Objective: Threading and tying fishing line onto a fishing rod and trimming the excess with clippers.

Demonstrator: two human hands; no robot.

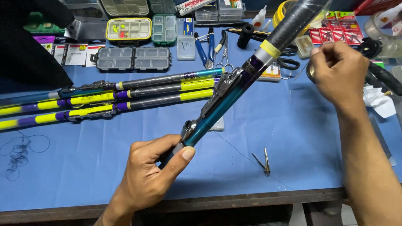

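My left hand [153,173] grips the lower end of a teal and purple fishing rod [234,90], which slants up to the right with a metal reel seat [220,90] on it and a black grip at the top. My right hand [339,73] hovers at the right over a small round spool [310,71], fingers pinched together as if on thin line; a thin line runs across the cloth toward the rod. Whether it truly grips the line is unclear.
Three more rods [125,96] lie across the blue table cover [104,167] at left. Tackle boxes [132,57], pliers [205,48], scissors [287,62] and hook packets [335,31] crowd the back. A small metal clipper [264,162] lies near the front edge. Coiled line [19,152] sits at left.
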